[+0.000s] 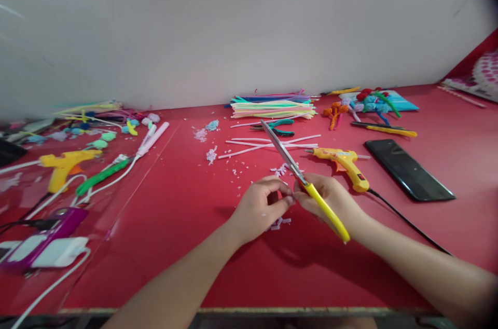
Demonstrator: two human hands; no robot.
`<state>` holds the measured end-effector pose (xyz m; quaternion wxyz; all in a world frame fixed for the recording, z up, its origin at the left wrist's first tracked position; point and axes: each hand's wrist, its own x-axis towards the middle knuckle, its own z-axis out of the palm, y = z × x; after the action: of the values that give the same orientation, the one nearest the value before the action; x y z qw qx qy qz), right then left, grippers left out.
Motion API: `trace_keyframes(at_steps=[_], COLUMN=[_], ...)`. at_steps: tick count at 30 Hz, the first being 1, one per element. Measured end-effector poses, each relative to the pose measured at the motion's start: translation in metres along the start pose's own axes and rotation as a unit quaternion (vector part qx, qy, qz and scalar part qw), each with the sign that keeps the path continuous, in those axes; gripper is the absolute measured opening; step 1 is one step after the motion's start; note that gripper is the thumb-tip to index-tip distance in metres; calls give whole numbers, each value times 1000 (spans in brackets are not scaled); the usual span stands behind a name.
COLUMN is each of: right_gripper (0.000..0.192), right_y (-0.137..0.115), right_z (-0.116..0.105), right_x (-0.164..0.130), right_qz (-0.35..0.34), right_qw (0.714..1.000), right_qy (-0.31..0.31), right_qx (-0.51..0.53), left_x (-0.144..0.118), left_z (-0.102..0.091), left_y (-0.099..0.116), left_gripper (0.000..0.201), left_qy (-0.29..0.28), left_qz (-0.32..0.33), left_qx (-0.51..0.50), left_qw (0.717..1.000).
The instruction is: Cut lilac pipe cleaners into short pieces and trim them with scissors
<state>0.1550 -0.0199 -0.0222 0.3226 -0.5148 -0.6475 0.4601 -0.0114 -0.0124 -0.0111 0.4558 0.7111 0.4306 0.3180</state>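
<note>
My right hand (330, 199) grips yellow-handled scissors (290, 160); their metal blades point up and away to the left. My left hand (262, 207) meets it at the middle of the red table (175, 225), fingers pinched on a small pale piece that is too small to identify. Small white and pink cut bits (279, 222) lie under and around both hands.
A yellow glue gun (344, 160) with a black cord lies right of my hands, beside a black phone (408, 169). Further back are white sticks (268, 145), green-handled pliers (278, 126), a stack of pipe cleaners (272, 106) and pipe-cleaner flowers (369, 100). Another glue gun (64, 165) and cables sit left.
</note>
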Motion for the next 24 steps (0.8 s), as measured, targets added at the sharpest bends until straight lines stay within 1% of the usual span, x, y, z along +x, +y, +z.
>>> trace_keyframes(at_steps=[2,4,7,9,12,14,17,20,24], right_gripper=[10,10,12,16,23,29,34,35,38], right_y=[4,5,3,1,0,1,2,4,6], right_z=[2,3,2,-2,-7,-10,-11,-11,-11], right_x=[1,1,1,3,5,6,5,3,3], right_qz=[-13,-17,-21,-25,-35,-42,-54,-76,-85], right_qw=[1000,999,998,997,990,975,939,907,884], right_qy=[17,26,18,7,16,32,52,59,60], right_qx=[-20,-33,-55,-74,-139,-216,-335,-409,-457], left_x=[-1,-1,0,1,3,4,5,6,6], left_z=[1,1,0,-1,-6,-10,-15,-18,-20], left_y=[-2,-3,-2,-1,0,-1,-3,-5,-4], left_gripper=[9,8,6,5,5,6,9,6,4], left_qy=[2,-2,12,51,139,189,232,233,230], left_qz=[13,17,10,8,-7,-26,-26,-1,13], left_qx=[28,35,26,1,-78,-142,-213,-250,-283], left_qw=[1000,999,1000,999,987,971,949,940,931])
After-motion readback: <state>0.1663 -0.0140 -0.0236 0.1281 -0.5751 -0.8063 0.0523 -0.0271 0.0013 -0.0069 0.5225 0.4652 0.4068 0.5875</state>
